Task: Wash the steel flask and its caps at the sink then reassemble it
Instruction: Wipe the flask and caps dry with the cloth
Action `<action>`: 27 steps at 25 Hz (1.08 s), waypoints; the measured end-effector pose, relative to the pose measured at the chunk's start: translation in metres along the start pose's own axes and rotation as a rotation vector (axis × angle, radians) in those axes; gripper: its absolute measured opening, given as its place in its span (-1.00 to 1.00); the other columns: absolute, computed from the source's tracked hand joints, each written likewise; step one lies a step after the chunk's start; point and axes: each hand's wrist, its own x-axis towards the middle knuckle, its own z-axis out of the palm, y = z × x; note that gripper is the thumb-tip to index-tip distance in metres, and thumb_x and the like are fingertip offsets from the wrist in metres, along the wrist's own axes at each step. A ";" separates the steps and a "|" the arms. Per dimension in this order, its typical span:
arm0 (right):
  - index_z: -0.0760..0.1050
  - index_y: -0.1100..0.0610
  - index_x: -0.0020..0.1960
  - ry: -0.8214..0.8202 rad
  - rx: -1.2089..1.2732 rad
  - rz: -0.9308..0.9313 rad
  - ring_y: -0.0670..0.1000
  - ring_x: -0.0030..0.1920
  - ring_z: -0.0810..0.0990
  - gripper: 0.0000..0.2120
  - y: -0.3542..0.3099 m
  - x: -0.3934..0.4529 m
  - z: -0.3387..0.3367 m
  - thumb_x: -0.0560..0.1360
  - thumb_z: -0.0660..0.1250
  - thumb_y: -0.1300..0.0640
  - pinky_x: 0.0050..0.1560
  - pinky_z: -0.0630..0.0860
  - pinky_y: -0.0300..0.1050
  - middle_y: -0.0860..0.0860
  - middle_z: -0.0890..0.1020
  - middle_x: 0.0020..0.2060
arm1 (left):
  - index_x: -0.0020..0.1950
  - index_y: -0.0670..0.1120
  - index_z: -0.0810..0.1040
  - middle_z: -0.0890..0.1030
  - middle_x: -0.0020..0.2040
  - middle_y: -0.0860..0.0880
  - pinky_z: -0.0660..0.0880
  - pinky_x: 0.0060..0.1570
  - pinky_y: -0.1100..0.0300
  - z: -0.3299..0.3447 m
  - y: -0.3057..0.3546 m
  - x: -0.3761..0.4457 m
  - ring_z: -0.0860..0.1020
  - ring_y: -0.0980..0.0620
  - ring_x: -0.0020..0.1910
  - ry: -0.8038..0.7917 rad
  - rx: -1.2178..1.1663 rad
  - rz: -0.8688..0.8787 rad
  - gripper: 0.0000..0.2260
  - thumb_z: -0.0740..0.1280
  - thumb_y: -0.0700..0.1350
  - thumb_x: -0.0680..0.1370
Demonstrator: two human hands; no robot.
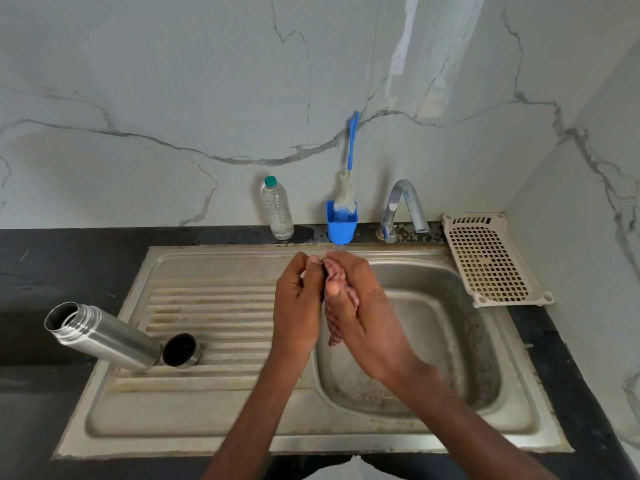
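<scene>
One steel flask (104, 336) lies uncapped on its side, with one black-lined cap (181, 350) beside its base. Two hands are in view, the left hand (299, 303) and the right hand (363, 313), sharing one reddish cloth (341, 306) between them. One sink (242, 427), one tap (403, 209), one plastic water bottle (278, 211), one blue cup (341, 225) holding one bottle brush (348, 181), and one perforated tray (491, 258) are on the worktop (52, 271).

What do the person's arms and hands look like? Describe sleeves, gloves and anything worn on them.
Both forearms are bare as far as the picture shows them, with no sleeves in view. The left hand and the right hand wear no gloves. No ring, watch or bracelet shows on either.
</scene>
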 end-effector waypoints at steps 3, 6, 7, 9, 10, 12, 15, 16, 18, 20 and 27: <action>0.61 0.13 0.02 0.008 0.189 0.517 0.01 -0.22 0.69 -0.59 -0.014 0.030 -0.015 0.70 0.15 -0.15 -0.22 0.63 0.01 0.07 0.71 -0.19 | -0.11 -0.03 0.43 0.51 -0.34 0.02 0.46 -0.39 0.01 -0.003 -0.004 -0.010 0.46 0.15 -0.39 -0.097 0.264 0.340 -0.66 0.17 0.20 0.69; 0.61 0.25 0.00 -0.191 0.470 0.859 0.12 -0.37 0.56 -0.48 -0.018 0.039 -0.029 0.66 0.16 -0.20 -0.47 0.41 -0.14 0.23 0.67 -0.25 | 0.06 0.02 0.43 0.57 -0.29 0.08 0.49 -0.40 0.07 -0.010 -0.010 -0.008 0.56 0.09 -0.37 -0.129 0.467 0.500 -0.70 0.12 0.23 0.72; 0.61 0.23 -0.02 -0.116 0.496 0.844 0.10 -0.38 0.57 -0.49 -0.017 0.037 -0.027 0.67 0.16 -0.20 -0.46 0.44 -0.13 0.22 0.67 -0.27 | 0.12 0.01 0.42 0.58 -0.25 0.07 0.52 -0.37 0.03 -0.011 -0.011 -0.007 0.58 0.08 -0.34 -0.137 0.464 0.457 -0.67 0.11 0.26 0.71; 0.57 0.18 -0.10 0.150 0.345 0.612 0.00 -0.33 0.62 -0.54 -0.010 0.028 -0.016 0.69 0.18 -0.16 -0.30 0.59 0.00 0.08 0.67 -0.30 | 0.22 0.00 0.37 0.58 -0.21 -0.03 0.55 -0.32 -0.01 -0.007 -0.004 -0.009 0.56 0.08 -0.33 -0.176 0.289 0.228 -0.62 0.15 0.30 0.68; 0.55 0.14 -0.11 0.256 0.208 0.417 -0.06 -0.29 0.62 -0.58 -0.006 0.024 -0.011 0.70 0.19 -0.14 -0.22 0.60 0.04 0.00 0.65 -0.30 | 0.23 -0.01 0.37 0.59 -0.20 -0.10 0.54 -0.32 0.00 -0.004 0.003 -0.012 0.54 0.04 -0.32 -0.222 0.157 0.068 -0.58 0.16 0.33 0.67; 0.58 0.09 0.02 0.357 -0.015 0.037 -0.10 -0.16 0.63 -0.69 0.003 0.018 -0.011 0.70 0.20 -0.10 -0.12 0.59 -0.02 -0.07 0.65 -0.18 | 0.19 -0.13 0.41 0.56 -0.24 -0.16 0.43 -0.42 0.10 0.000 0.016 -0.017 0.49 -0.03 -0.35 -0.314 -0.028 -0.204 -0.47 0.13 0.36 0.67; 0.59 0.22 0.22 0.255 -0.284 -0.331 -0.01 0.01 0.63 -0.62 0.015 0.012 -0.021 0.69 0.20 -0.05 -0.03 0.58 -0.12 0.03 0.62 0.05 | 0.11 -0.20 0.47 0.51 -0.30 -0.10 0.31 -0.48 0.18 -0.006 0.031 -0.016 0.42 0.04 -0.45 -0.362 -0.125 -0.368 -0.48 0.11 0.28 0.71; 0.59 0.24 0.22 0.227 -0.331 -0.390 0.02 0.01 0.63 -0.61 0.017 0.010 -0.022 0.69 0.20 -0.04 -0.02 0.58 -0.10 0.06 0.61 0.07 | 0.11 -0.18 0.46 0.50 -0.27 -0.10 0.32 -0.46 0.18 -0.007 0.033 -0.015 0.41 0.06 -0.44 -0.371 -0.127 -0.379 -0.55 0.15 0.23 0.72; 0.59 0.19 0.16 0.244 -0.242 -0.328 0.01 -0.08 0.64 -0.69 0.011 0.009 -0.022 0.68 0.21 -0.02 -0.11 0.60 -0.04 0.03 0.63 -0.03 | 0.11 -0.14 0.41 0.52 -0.22 -0.08 0.38 -0.40 0.18 -0.005 0.035 -0.016 0.43 0.09 -0.37 -0.401 -0.098 -0.257 -0.68 0.18 0.13 0.74; 0.55 0.11 -0.04 0.286 0.037 0.048 -0.01 -0.30 0.63 -0.71 -0.005 0.013 -0.021 0.69 0.21 -0.06 -0.26 0.59 0.02 -0.01 0.63 -0.28 | 0.12 -0.10 0.38 0.55 -0.15 0.06 0.49 -0.26 0.15 -0.004 0.029 -0.019 0.50 0.12 -0.26 -0.414 0.044 0.061 -0.77 0.16 0.07 0.76; 0.54 0.19 -0.10 0.164 0.595 0.782 0.10 -0.34 0.59 -0.59 -0.015 0.021 -0.044 0.66 0.20 -0.13 -0.38 0.51 -0.07 0.15 0.63 -0.28 | 0.32 -0.03 0.38 0.55 0.10 0.03 0.52 -0.03 0.24 -0.007 0.028 -0.011 0.56 0.13 0.01 -0.489 0.432 0.381 -0.75 0.32 0.00 0.69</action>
